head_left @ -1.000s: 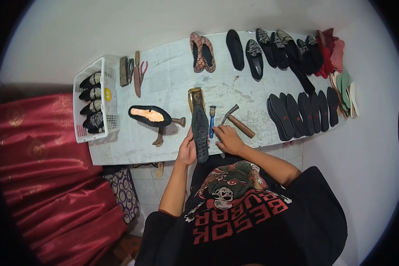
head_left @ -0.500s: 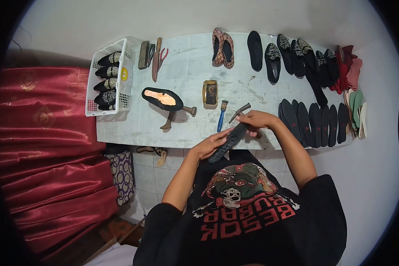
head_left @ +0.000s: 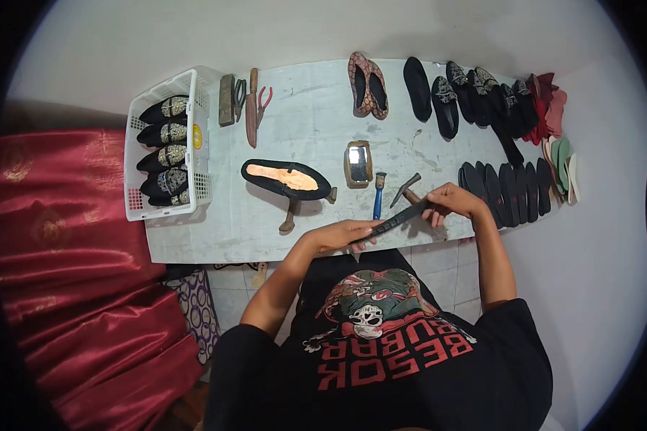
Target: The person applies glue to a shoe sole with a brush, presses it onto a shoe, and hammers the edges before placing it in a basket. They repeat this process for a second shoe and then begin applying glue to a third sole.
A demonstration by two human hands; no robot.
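A black shoe sole (head_left: 401,220) with raised tread is held at a slant between both hands, above the table's front edge. My left hand (head_left: 340,235) grips its lower left end, fingers closed. At the upper right end my right hand (head_left: 449,201) pinches the sole. Just beyond it lies a hammer (head_left: 407,189), partly hidden by the sole. A blue-handled brush (head_left: 378,200) rests left of the hammer, near a rectangular tub (head_left: 358,181) with shiny content. Further left, a black shoe upper (head_left: 316,188) with a tan inside sits bottom up on a metal shoe stand (head_left: 289,219).
A white basket (head_left: 203,183) holds several decorated black shoes. Pliers (head_left: 262,108), a knife (head_left: 251,118) and a block (head_left: 226,100) lie at the back left. Patterned shoes (head_left: 368,86) stand at the back. Black soles (head_left: 507,190) line the right, below several black shoes (head_left: 446,108).
The sole has turned from tread facing up to more edge-on, its lower end rising and its slant flattening. My right hand moved rightward, uncovering more of the hammer. The camera view shifted.
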